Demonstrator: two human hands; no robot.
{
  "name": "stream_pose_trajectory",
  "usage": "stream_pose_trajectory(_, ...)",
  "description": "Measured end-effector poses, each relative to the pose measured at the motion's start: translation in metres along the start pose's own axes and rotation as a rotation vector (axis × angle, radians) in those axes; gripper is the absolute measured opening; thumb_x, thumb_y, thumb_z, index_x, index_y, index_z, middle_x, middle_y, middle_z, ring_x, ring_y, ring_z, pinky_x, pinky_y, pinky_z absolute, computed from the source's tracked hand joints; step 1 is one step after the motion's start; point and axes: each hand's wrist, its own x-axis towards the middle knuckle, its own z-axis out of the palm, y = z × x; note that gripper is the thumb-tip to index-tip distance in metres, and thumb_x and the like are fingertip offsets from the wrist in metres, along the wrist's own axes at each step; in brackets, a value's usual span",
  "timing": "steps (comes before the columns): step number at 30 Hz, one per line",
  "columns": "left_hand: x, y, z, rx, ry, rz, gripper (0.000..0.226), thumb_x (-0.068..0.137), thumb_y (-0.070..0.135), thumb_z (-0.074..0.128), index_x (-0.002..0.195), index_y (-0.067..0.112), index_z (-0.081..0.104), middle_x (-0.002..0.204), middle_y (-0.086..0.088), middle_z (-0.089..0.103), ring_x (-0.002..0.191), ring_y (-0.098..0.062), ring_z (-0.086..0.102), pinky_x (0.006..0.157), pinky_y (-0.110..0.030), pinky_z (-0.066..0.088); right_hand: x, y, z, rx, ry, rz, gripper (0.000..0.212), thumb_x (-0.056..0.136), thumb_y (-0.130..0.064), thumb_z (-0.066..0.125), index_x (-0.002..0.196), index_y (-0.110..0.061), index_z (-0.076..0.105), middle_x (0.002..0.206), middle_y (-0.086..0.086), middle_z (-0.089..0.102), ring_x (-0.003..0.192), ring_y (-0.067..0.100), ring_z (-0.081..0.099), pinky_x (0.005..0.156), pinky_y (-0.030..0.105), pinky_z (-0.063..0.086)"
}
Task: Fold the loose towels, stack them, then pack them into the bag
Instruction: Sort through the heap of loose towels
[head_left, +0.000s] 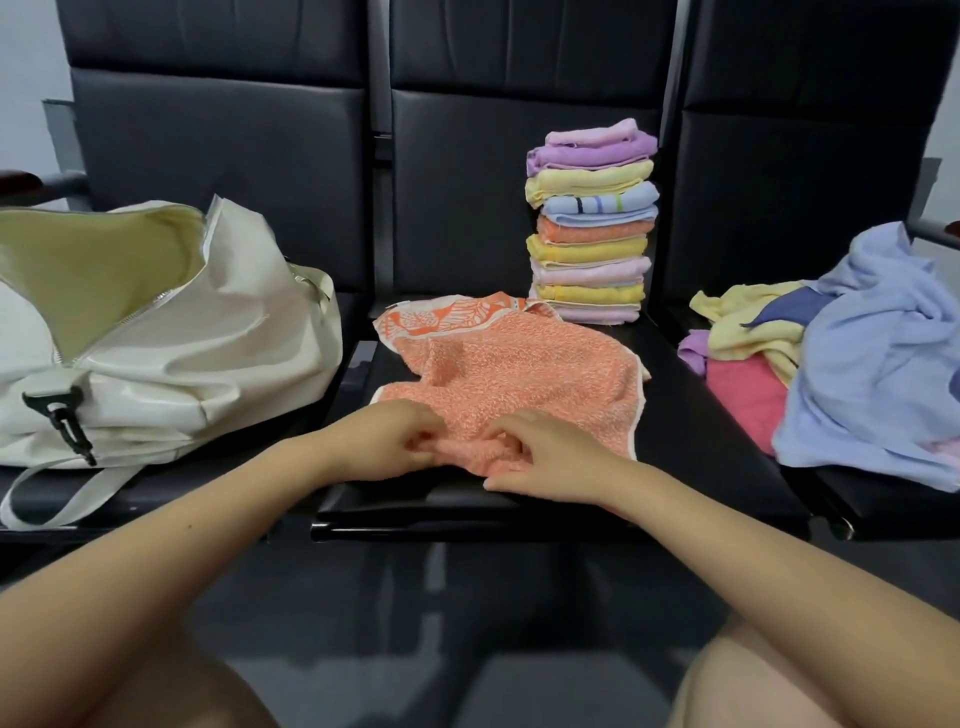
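In the head view, an orange towel (511, 366) is seen spread, still rumpled, on the middle seat (691, 447) of a row of black padded chairs, its near edge bunched up at the front of the seat, where both hands meet it; the rest of the cloth runs away from the fingers toward the seat back, so any fold is judged to go away from the person, with the long axis lying roughly left to right. The left hand (387, 441) is curled with its fingertips pinching the gathered near edge, and the right hand (540, 457) is likewise curled on the same bunch just beside it, the two hands almost touching; neither is clearly nearer to the cloth. The towel is a nubbly terry, speckled orange and white, with a flatter printed leaf band along its far left edge and a pale hem down the right side. Behind it, touching its far corner, a tall stack of folded towels (592, 228) in lilac, yellow, blue, orange and pink is stood, leaning slightly. On the right seat a heap of loose towels (852, 358) is left unfolded, soft and crumpled, light blue on top. On the left seat a cream bag (171, 358) of smooth, glossy material is lying unzipped, its mouth gaping, with a black clip at its near end
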Motion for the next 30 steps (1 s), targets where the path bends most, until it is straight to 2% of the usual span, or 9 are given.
stream_pose_trajectory(1,0.001,-0.002,-0.001,-0.078,0.042,-0.028,0.007,0.088,0.03,0.061,0.086,0.024,0.059,0.081,0.005,0.057,0.079,-0.015,0.053,0.073,-0.026,0.042,0.001,0.002,0.002,0.006,0.026,-0.003,0.054,0.087,-0.044,0.065,0.135,-0.028,0.047,0.115,-0.012,0.049,0.104,0.009,0.045,0.082,0.024,0.034)
stream_pose_trajectory(4,0.007,0.0,-0.006,-0.337,0.136,-0.156,0.016,0.098,0.01,0.049,0.104,0.023,0.059,0.085,0.005,0.059,0.079,-0.004,0.055,0.064,-0.009,0.039,0.007,0.005,0.005,-0.046,0.095,0.016,0.059,0.093,-0.025,0.057,0.147,-0.025,0.034,0.141,-0.002,0.047,0.125,0.018,0.045,0.095,0.03,0.04)
stream_pose_trajectory(7,0.012,0.001,-0.015,-0.606,0.198,-0.289,0.022,0.103,0.02,0.04,0.106,0.034,0.057,0.093,-0.004,0.062,0.081,-0.018,0.055,0.064,-0.019,0.043,0.012,0.005,-0.001,-0.063,0.159,0.058,0.064,0.092,-0.005,0.043,0.15,-0.025,0.026,0.144,0.003,0.047,0.118,0.025,0.052,0.088,0.035,0.046)
stream_pose_trajectory(11,0.016,-0.003,-0.026,-0.017,0.198,-0.216,0.025,0.093,0.049,0.053,0.113,0.033,0.056,0.097,0.004,0.065,0.091,-0.017,0.059,0.07,-0.028,0.04,0.016,0.015,-0.021,0.095,0.319,0.097,0.044,0.098,-0.013,0.041,0.14,-0.024,0.041,0.111,0.002,0.065,0.088,0.02,0.06,0.076,0.036,0.048)
stream_pose_trajectory(13,0.021,-0.003,-0.026,0.175,0.159,-0.191,0.03,0.088,0.06,0.054,0.1,0.033,0.055,0.087,0.005,0.064,0.086,-0.018,0.059,0.07,-0.032,0.042,0.016,0.023,-0.029,0.086,0.339,0.067,0.036,0.098,-0.029,0.05,0.133,-0.028,0.047,0.095,-0.004,0.067,0.08,0.015,0.06,0.074,0.037,0.049)
stream_pose_trajectory(17,0.031,0.0,-0.023,0.202,0.175,-0.148,0.039,0.09,0.06,0.049,0.087,0.022,0.054,0.065,0.009,0.051,0.073,-0.016,0.055,0.067,-0.033,0.041,0.018,0.037,-0.037,0.06,0.215,0.177,0.044,0.084,-0.053,0.066,0.122,-0.031,0.057,0.105,-0.01,0.066,0.093,0.013,0.06,0.084,0.034,0.049)
stream_pose_trajectory(21,0.038,0.0,-0.023,0.094,0.316,-0.047,0.036,0.096,0.043,0.05,0.073,0.015,0.051,0.063,0.002,0.054,0.064,-0.019,0.052,0.059,-0.033,0.036,0.024,0.051,-0.035,0.026,0.254,0.256,0.028,0.089,-0.042,0.059,0.114,-0.03,0.059,0.093,-0.007,0.066,0.09,0.016,0.061,0.08,0.037,0.05)
stream_pose_trajectory(26,0.047,-0.009,-0.026,-0.222,0.402,-0.112,0.043,0.097,0.035,0.051,0.068,0.002,0.05,0.063,-0.003,0.049,0.062,-0.014,0.046,0.065,-0.038,0.041,0.035,0.061,-0.031,-0.195,0.403,0.298,0.035,0.093,-0.032,0.049,0.127,-0.023,0.052,0.122,-0.005,0.059,0.111,0.017,0.055,0.092,0.038,0.043)
stream_pose_trajectory(30,0.056,-0.014,-0.031,-0.312,0.49,-0.233,0.043,0.095,0.032,0.054,0.072,-0.005,0.055,0.065,-0.006,0.051,0.065,-0.017,0.047,0.067,-0.04,0.041,0.046,0.06,-0.029,-0.202,0.519,0.348,0.033,0.094,-0.02,0.045,0.125,-0.017,0.055,0.12,0.0,0.063,0.111,0.022,0.057,0.093,0.038,0.038)
